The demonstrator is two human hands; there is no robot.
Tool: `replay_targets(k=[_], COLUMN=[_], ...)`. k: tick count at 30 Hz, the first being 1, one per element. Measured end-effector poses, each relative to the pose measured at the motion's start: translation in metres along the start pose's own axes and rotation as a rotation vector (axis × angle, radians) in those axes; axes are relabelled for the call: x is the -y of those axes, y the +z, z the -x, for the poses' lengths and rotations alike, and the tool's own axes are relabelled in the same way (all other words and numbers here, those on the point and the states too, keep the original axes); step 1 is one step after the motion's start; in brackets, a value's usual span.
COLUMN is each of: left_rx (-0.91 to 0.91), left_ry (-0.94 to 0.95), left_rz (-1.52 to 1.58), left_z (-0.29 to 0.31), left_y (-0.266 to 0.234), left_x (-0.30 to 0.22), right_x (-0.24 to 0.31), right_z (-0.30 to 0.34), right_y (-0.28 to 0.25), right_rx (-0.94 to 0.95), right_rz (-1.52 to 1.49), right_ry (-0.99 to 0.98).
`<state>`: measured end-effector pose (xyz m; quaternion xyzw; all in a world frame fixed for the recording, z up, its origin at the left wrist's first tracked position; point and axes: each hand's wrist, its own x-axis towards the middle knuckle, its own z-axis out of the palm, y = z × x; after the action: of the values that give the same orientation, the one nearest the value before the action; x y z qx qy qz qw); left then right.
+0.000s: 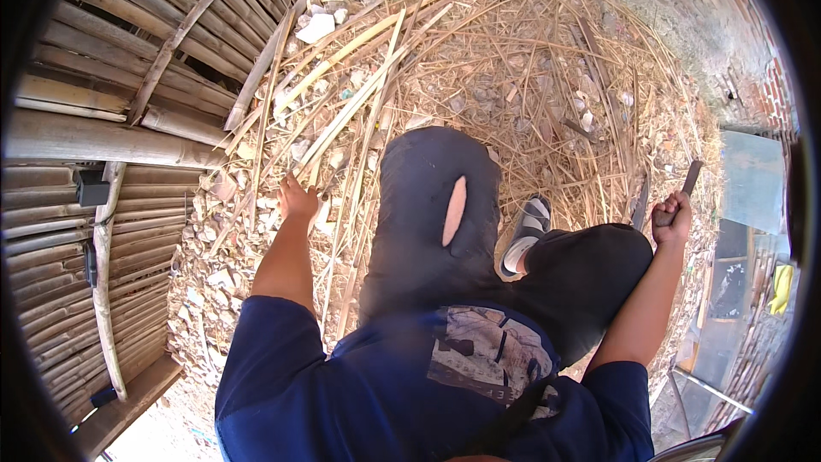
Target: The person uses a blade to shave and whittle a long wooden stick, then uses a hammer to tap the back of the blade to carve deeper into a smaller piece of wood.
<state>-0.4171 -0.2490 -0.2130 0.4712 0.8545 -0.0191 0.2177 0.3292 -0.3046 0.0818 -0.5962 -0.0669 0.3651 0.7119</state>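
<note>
My left hand (298, 202) reaches down to the ground on the left, its fingers apart among pale split bamboo strips (359, 104). It appears to touch the strips, but I cannot see anything gripped in it. Out to the right, beside my bent knee, my right hand (672, 218) is closed in a fist around a knife with a dark, flat blade (691, 181). The blade points up and away from me; the handle is hidden inside the fist.
Dry straw and bamboo shavings (530, 77) cover the ground, mixed with rubble (221, 281). A bamboo-slat structure (103, 222) stands close on the left. On the right are a brick wall (727, 34), a greyish panel (753, 180) and a yellow cloth (781, 289).
</note>
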Motion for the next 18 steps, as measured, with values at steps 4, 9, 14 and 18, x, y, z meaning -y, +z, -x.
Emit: replay_targets(k=[4,9,14,18], left_rx=[0.073,0.122,0.097,0.051], left_ry=[-0.025,0.015,0.126,-0.006], left_rz=[-0.082,-0.179,-0.196,0.023], left_z=[-0.011,-0.017,-0.023,-0.022], left_y=[0.002,-0.01,-0.005,-0.002], left_x=[0.004,-0.004,0.0,0.013], right_x=[0.011,0.017,0.02,0.02], right_z=[0.004,0.026,0.033,0.031], right_y=[-0.023,-0.021,-0.019,-0.013], right_rx=[-0.103,-0.138,-0.163,-0.082], right_rz=[0.019,-0.004,-0.012,0.012], right_ry=[-0.011,-0.023,-0.035,-0.008])
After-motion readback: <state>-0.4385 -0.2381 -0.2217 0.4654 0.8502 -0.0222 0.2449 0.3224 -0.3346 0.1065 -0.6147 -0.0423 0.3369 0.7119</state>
